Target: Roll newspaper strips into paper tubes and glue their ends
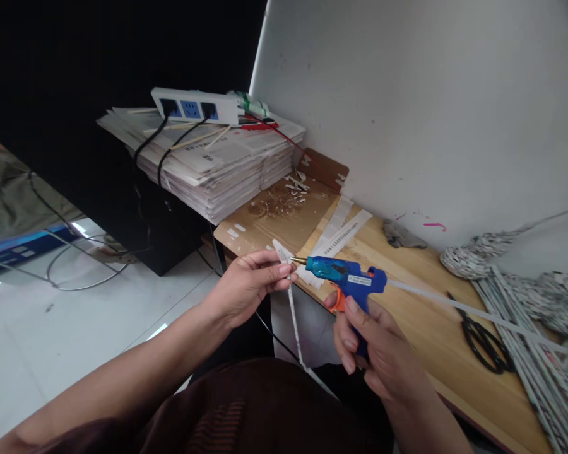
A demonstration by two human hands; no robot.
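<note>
My left hand pinches a thin rolled paper strip near its flat, pointed upper end. The strip hangs down, bends, and runs toward my lap. In my right hand is a blue hot glue gun with an orange trigger, my fingers wrapped round its handle. Its metal nozzle points left, at the paper end just above my left thumb; whether it touches cannot be made out. A long translucent glue stick sticks out of the back of the gun.
Flat printed paper strips lie on the wooden table. Black scissors and rolled paper sticks are at the right. A newspaper stack carries a power strip with black cords. Paper scraps litter a brown board.
</note>
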